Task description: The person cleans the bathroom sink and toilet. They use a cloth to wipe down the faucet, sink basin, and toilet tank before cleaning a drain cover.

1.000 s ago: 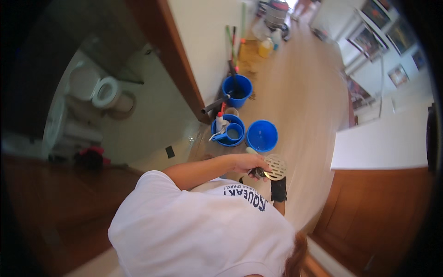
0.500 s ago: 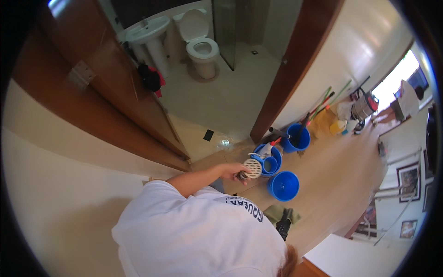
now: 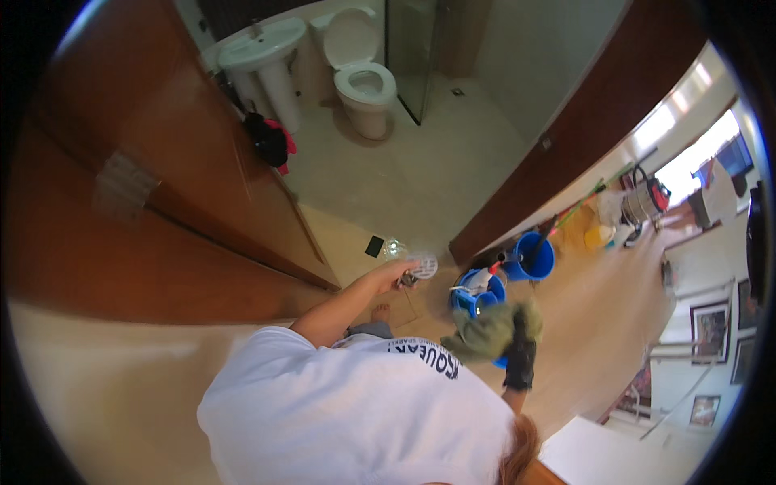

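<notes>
My bare left hand is closed on a round, slotted drain cover, held over the floor in front of the bathroom doorway. A dark, small part shows below the cover by my fingers. A black glove covers my right hand, which grips a bunched olive-green cloth. The cloth hangs over a blue bucket and hides most of it. Beyond the cloth, a blue tub holds a white spray bottle with a red trigger and a blue dipper. A dark square lies on the wet floor ahead of my left hand.
Another blue bucket with dark tools stands by the door frame. Ahead are a toilet and a sink. An open brown door is at left. A vacuum and another person are far right.
My left hand has moved forward and left with the drain cover, toward the dark square. My right hand has risen with the cloth, which now covers the near bucket.
</notes>
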`<state>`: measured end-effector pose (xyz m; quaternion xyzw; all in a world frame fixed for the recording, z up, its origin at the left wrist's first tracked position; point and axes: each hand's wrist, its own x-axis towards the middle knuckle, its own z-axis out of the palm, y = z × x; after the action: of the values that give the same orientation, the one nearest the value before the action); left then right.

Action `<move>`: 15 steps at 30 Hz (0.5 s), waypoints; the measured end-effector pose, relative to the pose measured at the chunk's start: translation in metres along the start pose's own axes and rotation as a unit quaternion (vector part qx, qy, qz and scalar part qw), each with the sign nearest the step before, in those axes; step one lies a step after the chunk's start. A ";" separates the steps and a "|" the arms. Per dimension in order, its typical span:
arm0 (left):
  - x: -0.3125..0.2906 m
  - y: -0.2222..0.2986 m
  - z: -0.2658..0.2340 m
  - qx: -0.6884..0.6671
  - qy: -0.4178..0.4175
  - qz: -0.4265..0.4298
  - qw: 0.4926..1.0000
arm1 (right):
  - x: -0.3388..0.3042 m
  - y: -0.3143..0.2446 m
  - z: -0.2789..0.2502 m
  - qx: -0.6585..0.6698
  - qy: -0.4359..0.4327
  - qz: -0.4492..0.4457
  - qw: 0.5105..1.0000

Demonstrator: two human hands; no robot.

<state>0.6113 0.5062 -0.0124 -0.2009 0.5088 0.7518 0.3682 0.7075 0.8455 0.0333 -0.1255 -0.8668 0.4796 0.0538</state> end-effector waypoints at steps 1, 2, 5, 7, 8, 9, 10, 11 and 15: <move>-0.001 0.017 -0.010 0.035 0.009 0.015 0.999 | 0.016 -0.019 0.012 0.007 -0.019 -0.025 0.999; 0.012 0.031 -0.009 0.066 -0.015 0.026 0.997 | 0.026 -0.042 0.015 -0.008 -0.019 -0.044 0.999; 0.002 0.081 0.005 0.126 -0.039 0.136 0.982 | 0.052 -0.087 0.029 0.009 -0.050 -0.104 0.993; -0.017 0.111 0.020 0.178 -0.013 0.188 0.966 | 0.065 -0.119 0.035 0.037 -0.082 -0.146 0.985; -0.025 0.122 0.027 0.225 -0.009 0.185 0.956 | 0.071 -0.137 0.040 0.056 -0.104 -0.162 0.980; -0.033 0.132 0.033 0.271 -0.001 0.184 0.945 | 0.076 -0.157 0.048 0.081 -0.129 -0.171 0.973; -0.038 0.136 0.037 0.314 0.010 0.180 0.932 | 0.079 -0.174 0.059 0.114 -0.163 -0.153 0.968; -0.042 0.132 0.039 0.348 0.014 0.239 0.906 | 0.077 -0.196 0.077 0.172 -0.209 -0.100 0.957; -0.061 0.115 0.082 0.450 0.038 0.364 0.815 | 0.097 -0.188 0.125 -0.087 -0.154 -0.452 0.874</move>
<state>0.5699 0.5358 0.1332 0.1585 0.8400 0.5097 0.0976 0.5559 0.6739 0.1233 0.3514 -0.8645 0.3390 0.1191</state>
